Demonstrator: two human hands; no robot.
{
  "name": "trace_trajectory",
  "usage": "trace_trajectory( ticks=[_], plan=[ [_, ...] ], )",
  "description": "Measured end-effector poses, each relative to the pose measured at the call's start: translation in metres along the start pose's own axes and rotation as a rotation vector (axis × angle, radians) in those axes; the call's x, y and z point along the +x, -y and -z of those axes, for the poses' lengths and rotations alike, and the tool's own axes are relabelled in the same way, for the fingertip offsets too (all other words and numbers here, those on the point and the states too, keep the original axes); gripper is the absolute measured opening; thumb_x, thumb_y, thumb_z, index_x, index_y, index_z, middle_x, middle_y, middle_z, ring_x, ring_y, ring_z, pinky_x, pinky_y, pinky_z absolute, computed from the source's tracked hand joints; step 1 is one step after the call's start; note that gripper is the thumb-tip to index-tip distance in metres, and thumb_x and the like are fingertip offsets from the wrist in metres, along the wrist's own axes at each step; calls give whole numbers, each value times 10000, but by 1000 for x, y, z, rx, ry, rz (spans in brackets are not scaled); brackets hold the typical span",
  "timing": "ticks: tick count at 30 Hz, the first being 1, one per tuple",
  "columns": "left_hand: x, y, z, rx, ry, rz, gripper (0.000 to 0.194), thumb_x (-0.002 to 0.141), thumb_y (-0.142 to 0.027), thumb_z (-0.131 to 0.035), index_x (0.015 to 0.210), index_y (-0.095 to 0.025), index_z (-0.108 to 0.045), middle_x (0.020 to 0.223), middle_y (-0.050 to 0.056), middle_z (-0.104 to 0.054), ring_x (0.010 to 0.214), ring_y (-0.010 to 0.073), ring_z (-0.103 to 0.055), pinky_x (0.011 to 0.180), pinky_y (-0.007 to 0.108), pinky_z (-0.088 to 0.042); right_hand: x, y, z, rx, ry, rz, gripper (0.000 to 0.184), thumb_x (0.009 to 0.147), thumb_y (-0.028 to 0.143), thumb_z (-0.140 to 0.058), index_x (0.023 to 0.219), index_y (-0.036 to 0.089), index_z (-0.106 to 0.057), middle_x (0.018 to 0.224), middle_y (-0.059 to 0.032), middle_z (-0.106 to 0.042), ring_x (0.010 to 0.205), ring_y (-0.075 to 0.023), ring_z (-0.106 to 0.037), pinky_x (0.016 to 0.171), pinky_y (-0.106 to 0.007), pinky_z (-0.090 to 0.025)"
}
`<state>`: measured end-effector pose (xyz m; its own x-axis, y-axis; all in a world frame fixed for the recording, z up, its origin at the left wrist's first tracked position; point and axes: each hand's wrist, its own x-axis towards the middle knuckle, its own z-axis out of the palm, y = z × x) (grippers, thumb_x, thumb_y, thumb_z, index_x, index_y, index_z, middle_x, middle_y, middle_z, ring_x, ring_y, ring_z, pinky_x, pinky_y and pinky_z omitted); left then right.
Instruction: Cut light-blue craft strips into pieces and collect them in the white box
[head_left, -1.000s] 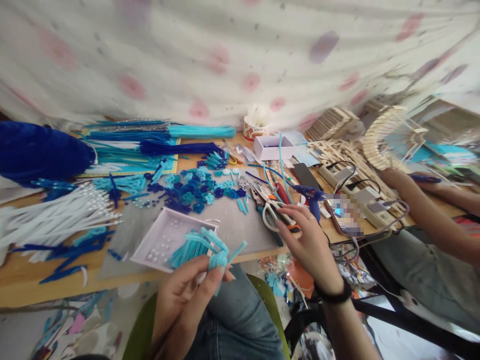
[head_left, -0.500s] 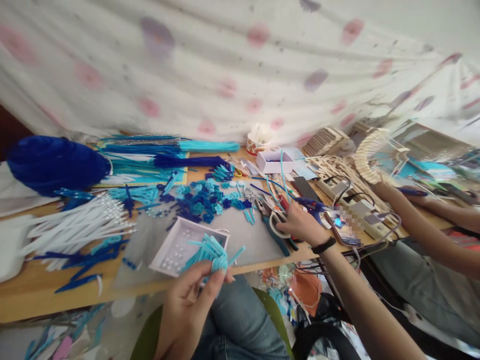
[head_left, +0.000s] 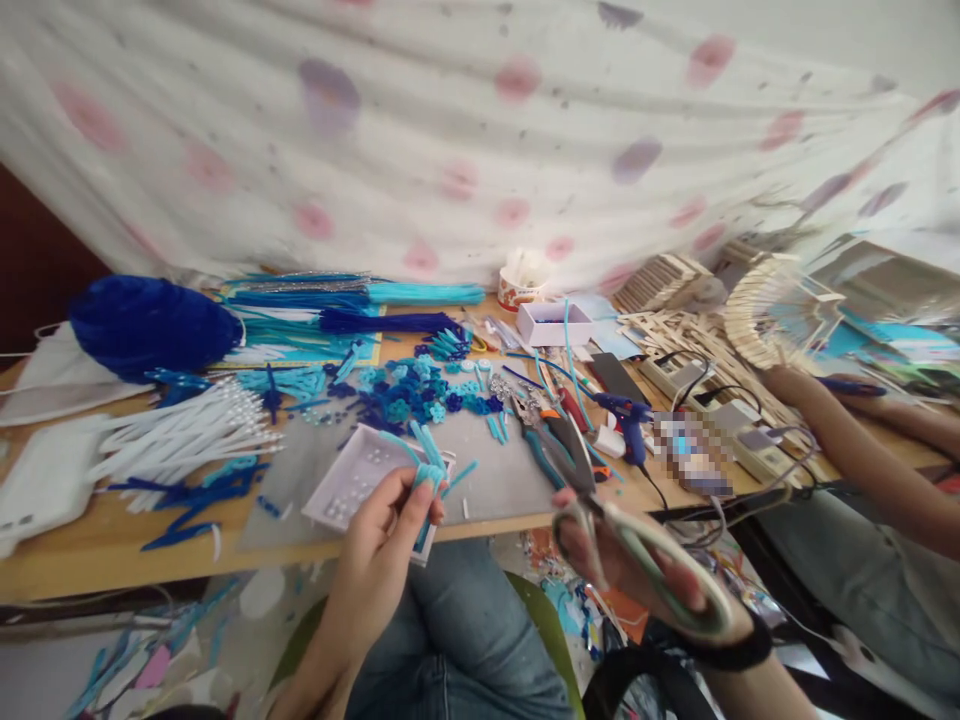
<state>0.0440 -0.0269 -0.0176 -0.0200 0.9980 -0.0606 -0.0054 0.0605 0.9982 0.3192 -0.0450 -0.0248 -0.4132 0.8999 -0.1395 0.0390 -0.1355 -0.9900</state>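
Observation:
Between the thumb and fingers of my left hand [head_left: 394,525] is a bundle of light-blue pipe cleaners [head_left: 429,472], loose ends sticking out above and to the right. The bundle is over a shallow white box [head_left: 337,490] with small white beads in its bottom. My right hand [head_left: 622,560], somewhat blurred, holds a pair of scissors [head_left: 667,560] by the pale handles, blades pointing up and away from me. Just beyond the blades lie blue-handled pliers [head_left: 546,462] and a blue glue gun [head_left: 626,415].
Blue fuzzy flowers [head_left: 409,390] heap mid-table. White stems [head_left: 187,440], a white phone-shaped object [head_left: 52,480] and a large dark-blue bundle [head_left: 154,328] lie left. A power strip [head_left: 742,440] is on the right, beside another person's forearm [head_left: 855,450]. A patterned curtain [head_left: 450,130] hangs behind.
My right hand has lifted the scissors off the table beside the pliers and brought them nearer to me. My left hand, still gripping the light-blue bundle, has shifted slightly up.

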Motion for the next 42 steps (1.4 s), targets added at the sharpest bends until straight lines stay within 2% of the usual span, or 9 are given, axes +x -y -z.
trace_trajectory(
  ticks=[2,6,9,14,18,27,35,38,42],
  plan=[
    [-3,0,-3,4,44,-15,317,934,-468,-564,780,-194,-608,714,1,-602,718,157,-580,690,238,-467,-5,-6,-20,83,98,40,1069,419,958,-630,1253,290,-600,883,-35,-595,655,-182,-508,660,-337,-461],
    [-11,-4,-9,59,81,-38,306,955,-449,-542,788,-197,-595,721,-10,-586,719,145,-567,701,228,-458,-13,2,-37,259,323,-22,860,610,776,-755,1303,309,-554,986,-43,-571,851,-219,-528,783,-340,-431],
    [-18,-7,-14,126,76,-49,280,964,-431,-531,809,-203,-584,720,-22,-576,707,138,-558,705,223,-452,-20,8,-38,298,333,-51,775,664,714,-770,1284,312,-535,989,-25,-545,874,-213,-508,828,-348,-397],
    [-24,-6,-19,198,91,-81,260,969,-418,-524,820,-210,-570,727,-25,-582,718,141,-570,718,230,-453,-25,3,-38,339,411,-92,795,628,706,-801,1245,276,-540,953,-7,-530,803,-172,-443,726,-289,-325],
    [-28,-5,-18,256,162,-92,265,967,-419,-525,812,-210,-575,727,-15,-596,716,154,-588,711,245,-464,-27,-2,-38,427,396,-114,781,597,693,-828,1215,288,-574,929,5,-539,791,-160,-454,709,-267,-325],
    [-27,-12,-5,326,464,-95,143,954,-364,-564,921,-229,-598,722,-7,-692,700,173,-654,689,252,-476,-27,-20,-29,607,456,-135,856,483,607,-923,1203,233,-650,888,-5,-593,728,-126,-479,661,-224,-334],
    [-31,-14,-8,406,469,-75,162,946,-392,-564,992,-239,-592,745,-18,-698,717,179,-662,697,243,-475,-26,-29,-31,649,454,-87,872,524,593,-922,1219,168,-613,936,-32,-590,767,-131,-496,688,-240,-351],
    [-31,-13,-9,400,507,-94,242,976,-400,-508,834,-228,-604,732,-7,-673,706,174,-648,696,243,-473,-27,-34,-33,649,442,-57,880,545,616,-904,1251,186,-602,925,-32,-593,753,-130,-501,683,-238,-354],
    [-35,-9,-13,450,430,-216,341,990,-388,-467,745,-217,-630,731,18,-652,696,186,-620,688,259,-468,-25,-37,-33,586,432,5,856,625,735,-786,1276,215,-587,891,-30,-569,743,-150,-483,672,-258,-375]
  ],
)
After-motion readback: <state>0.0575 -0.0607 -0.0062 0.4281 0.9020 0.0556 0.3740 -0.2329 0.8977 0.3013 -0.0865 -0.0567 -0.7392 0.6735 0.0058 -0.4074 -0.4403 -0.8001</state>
